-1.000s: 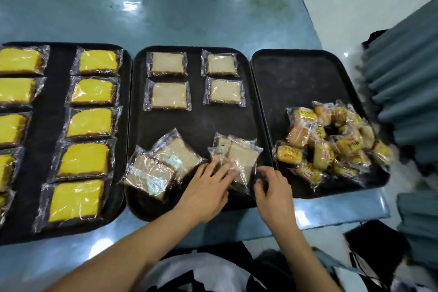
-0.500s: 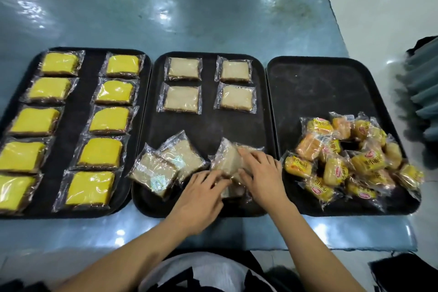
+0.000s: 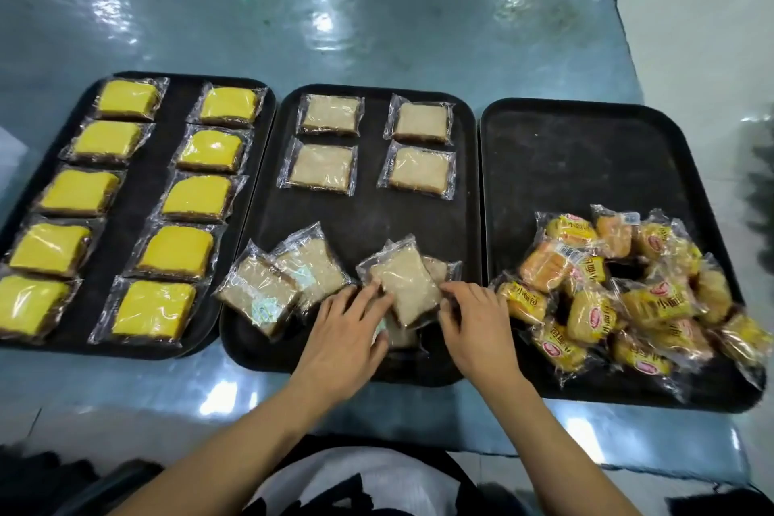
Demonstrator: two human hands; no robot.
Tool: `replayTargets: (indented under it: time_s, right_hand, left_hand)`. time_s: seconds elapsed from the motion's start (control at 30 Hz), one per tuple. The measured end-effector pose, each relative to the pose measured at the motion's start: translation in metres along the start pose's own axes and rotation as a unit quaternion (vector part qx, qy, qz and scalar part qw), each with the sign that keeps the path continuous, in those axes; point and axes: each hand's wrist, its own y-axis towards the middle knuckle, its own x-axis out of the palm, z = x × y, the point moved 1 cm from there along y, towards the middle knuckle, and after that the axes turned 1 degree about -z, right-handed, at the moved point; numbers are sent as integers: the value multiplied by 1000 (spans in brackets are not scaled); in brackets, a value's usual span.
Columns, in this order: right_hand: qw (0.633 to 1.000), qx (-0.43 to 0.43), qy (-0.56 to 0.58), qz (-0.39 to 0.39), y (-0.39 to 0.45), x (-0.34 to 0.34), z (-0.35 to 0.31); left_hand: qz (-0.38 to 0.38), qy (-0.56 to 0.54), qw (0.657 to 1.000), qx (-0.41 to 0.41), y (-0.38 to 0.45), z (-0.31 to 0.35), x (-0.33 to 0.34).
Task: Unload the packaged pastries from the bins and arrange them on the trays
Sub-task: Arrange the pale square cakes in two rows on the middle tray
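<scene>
Item: pale wrapped pastry (image 3: 405, 285), near end of middle tray (image 3: 268, 352), pinched at its edges by left hand (image 3: 341, 341) and right hand (image 3: 477, 331), fingers curled. Risk: slick film slipping, disturbing packets beneath. Surface: blue glossy worktop (image 3: 377, 25); pale tiled floor beyond.

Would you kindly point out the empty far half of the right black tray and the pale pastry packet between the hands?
Right black tray (image 3: 586, 163), head view: bare far floor.
Pale pastry packet (image 3: 406, 281), head view: wrapper centre.
</scene>
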Motion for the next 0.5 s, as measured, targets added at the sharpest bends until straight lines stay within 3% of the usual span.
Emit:
replayTargets:
  time_s: [0.13, 0.27, 0.37, 0.5]
  right_hand:
    - [999, -24, -25, 22, -12, 5, -1]
    - [990, -136, -38, -16, -18, 15, -12]
    - [991, -134, -10, -13, -12, 12, -16]
    - [996, -74, -12, 47, 7, -10, -1]
  left_hand:
    - [-13, -5, 1000, -6, 29, 0, -12]
    - [-37, -12, 999, -5, 61, -3, -21]
    - [4, -29, 999, -20, 72, -1, -32]
    - [129, -50, 990, -31, 53, 2, -36]
